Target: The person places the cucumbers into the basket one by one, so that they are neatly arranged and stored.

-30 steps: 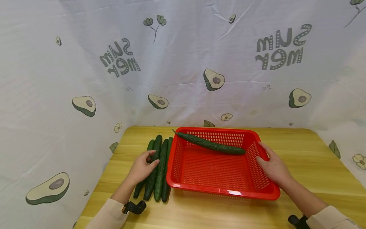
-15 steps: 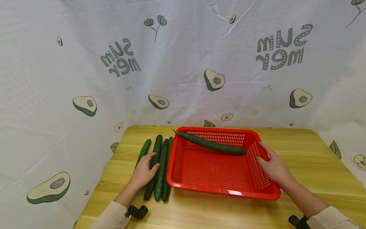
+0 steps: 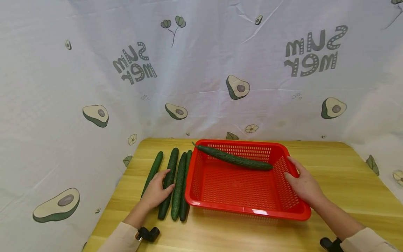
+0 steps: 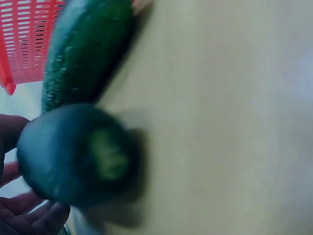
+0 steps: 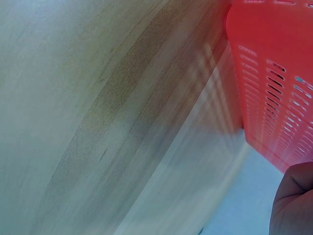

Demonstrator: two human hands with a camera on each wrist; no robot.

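Observation:
My left hand (image 3: 156, 190) lies over a dark green cucumber (image 3: 168, 179), thumb on its right side and fingers on its left. In the left wrist view, the blunt end of this cucumber (image 4: 73, 154) fills the space beside the fingers (image 4: 36, 215). Another cucumber (image 3: 153, 171) lies left of the hand, partly hidden by it. Two more lie close together on the right, a cucumber (image 3: 178, 185) and a darker cucumber (image 3: 185, 192) against the basket. My right hand (image 3: 303, 183) grips the right rim of the red plastic basket (image 3: 242, 209).
One long curved cucumber (image 3: 234, 159) lies across the back of the basket, its stem over the left rim corner. The wooden table (image 3: 340, 175) carries everything. A white printed cloth (image 3: 201, 70) hangs behind and along the sides.
The leftmost cucumber has shifted left, away from the others. My left hand has moved onto the second cucumber, which now sits slightly apart from the third. The right hand keeps its place.

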